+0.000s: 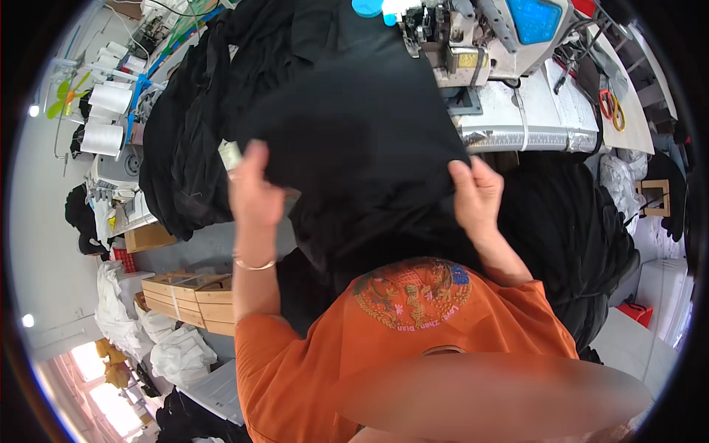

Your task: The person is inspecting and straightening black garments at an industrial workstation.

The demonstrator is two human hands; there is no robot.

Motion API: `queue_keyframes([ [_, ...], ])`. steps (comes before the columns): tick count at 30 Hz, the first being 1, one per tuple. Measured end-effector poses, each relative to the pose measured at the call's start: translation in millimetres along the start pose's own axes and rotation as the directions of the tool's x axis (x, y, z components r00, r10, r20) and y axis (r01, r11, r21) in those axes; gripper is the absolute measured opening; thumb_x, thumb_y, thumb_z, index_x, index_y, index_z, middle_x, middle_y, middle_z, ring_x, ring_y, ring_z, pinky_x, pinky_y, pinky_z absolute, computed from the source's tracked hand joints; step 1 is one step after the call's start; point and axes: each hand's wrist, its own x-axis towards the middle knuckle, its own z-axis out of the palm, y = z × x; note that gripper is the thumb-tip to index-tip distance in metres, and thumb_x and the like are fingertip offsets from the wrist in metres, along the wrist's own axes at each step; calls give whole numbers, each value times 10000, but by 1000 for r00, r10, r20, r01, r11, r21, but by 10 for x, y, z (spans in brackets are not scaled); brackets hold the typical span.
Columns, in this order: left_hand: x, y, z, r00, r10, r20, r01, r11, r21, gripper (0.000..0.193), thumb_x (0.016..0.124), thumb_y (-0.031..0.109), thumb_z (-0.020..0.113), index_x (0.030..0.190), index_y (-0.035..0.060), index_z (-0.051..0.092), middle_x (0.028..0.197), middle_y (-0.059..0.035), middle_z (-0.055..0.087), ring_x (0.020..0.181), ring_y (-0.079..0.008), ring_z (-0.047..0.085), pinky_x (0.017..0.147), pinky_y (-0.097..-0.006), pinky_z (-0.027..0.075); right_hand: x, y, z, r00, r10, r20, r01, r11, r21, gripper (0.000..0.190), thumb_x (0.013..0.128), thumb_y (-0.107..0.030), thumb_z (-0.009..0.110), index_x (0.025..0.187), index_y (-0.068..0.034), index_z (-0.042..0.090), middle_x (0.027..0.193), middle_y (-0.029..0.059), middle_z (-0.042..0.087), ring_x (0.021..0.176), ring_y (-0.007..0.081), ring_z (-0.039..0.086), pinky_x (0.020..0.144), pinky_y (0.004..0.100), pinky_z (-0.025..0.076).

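A wide piece of black fabric (365, 122) is spread in front of me, its far edge beside the presser foot area of an industrial sewing machine (443, 44). My right hand (479, 194) pinches the fabric's near right corner between thumb and fingers. At the fabric's left edge is my left hand (256, 191), blurred by motion; whether its fingers grip the cloth cannot be made out. A small white tag (229, 156) shows just beyond the left fingers. More black cloth (354, 232) hangs in folds below the spread piece, over my lap.
Heaped black garments lie at the left (188, 133) and right (559, 238). Scissors (612, 109) with red and yellow handles rest on the machine table (532, 119), which has a ruler strip along its edge. White thread cones (102, 138) stand far left, above a wooden crate (191, 299).
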Motion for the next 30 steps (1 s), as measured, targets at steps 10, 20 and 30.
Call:
queue_keyframes([
  [10,-296,-147,164,873,-425,238,463,876,-136,422,868,80,607,1254,-40,487,1187,-100,588,1076,-192,562,939,-334,454,-224,714,-115,988,99,120,-43,915,-402,191,951,-95,528,793,6,561,685,-74,499,632,15,416,565,197,370],
  [20,-180,47,135,946,-283,157,312,927,-209,372,878,39,572,1241,-6,503,1200,-83,570,1069,-185,563,928,-309,451,-522,582,-156,971,-88,224,158,935,-319,168,847,-42,625,732,36,530,635,113,447,559,218,434,529,304,370],
  [30,315,282,297,966,-205,154,213,976,-37,248,863,80,618,1080,-38,600,1031,-86,642,939,-176,620,827,-300,502,-33,660,-100,867,408,286,-498,682,535,195,968,-129,502,1023,-2,640,999,37,672,925,95,613,871,252,464],
])
